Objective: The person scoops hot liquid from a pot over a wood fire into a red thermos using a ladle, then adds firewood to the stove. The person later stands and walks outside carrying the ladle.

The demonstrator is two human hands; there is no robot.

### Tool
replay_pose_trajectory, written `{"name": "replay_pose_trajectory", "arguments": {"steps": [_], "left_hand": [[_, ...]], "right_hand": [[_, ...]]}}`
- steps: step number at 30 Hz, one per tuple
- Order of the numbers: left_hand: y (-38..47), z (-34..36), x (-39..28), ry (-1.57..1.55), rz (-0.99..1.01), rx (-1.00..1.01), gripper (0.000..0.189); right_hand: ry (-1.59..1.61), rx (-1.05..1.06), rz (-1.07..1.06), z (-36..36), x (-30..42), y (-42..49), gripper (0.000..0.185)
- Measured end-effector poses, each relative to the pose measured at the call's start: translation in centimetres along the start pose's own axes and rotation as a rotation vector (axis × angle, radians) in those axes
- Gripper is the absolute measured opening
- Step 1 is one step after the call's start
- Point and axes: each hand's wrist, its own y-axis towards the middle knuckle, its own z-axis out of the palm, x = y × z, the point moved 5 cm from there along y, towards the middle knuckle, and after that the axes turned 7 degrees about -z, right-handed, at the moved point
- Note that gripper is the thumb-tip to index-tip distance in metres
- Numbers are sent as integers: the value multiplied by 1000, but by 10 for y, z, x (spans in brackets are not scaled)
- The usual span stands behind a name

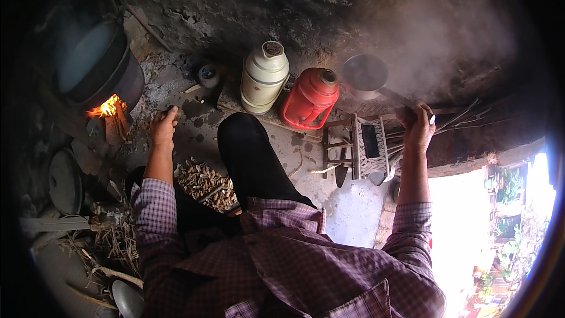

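My right hand (419, 128) grips the long dark handle of a saucepan (364, 73), which sits beside the wall with steam around it. My left hand (163, 127) is closed around a small brown object (178, 114); the fingers hide most of it, so its kind is unclear. Between my hands, a cream vacuum flask (265, 77) and a red vacuum flask (309, 99) stand side by side on a low wooden board (234, 108). The red flask is just left of the saucepan. Both flask tops look brown or dark; whether stoppers are in them I cannot tell.
At left a large dark pot (132, 75) steams over burning wood (110, 115). A round lid (66, 181) leans below it. Shells or husks (207, 185) lie by my knee. A small woven-seat stool (370, 145) lies near sticks (463, 115). A bright doorway (459, 221) opens at right.
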Motion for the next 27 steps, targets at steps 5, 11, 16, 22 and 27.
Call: {"name": "replay_pose_trajectory", "arguments": {"steps": [5,11,16,22,27], "left_hand": [[1,-1,1,-11,-5,4,27],[3,-3,2,-11,-4,9,27],[2,-4,0,-1,12,-15,27],[-2,-3,-2,-28,10,13,25],[-5,-2,-4,-25,-4,4,24]], "right_hand": [[0,39,21,3,6,1,21],[-27,69,5,8,15,3,22],[-27,77,-68,12,22,5,21],[-48,94,-91,15,24,10,20],[-69,120,-96,17,28,10,20]]}}
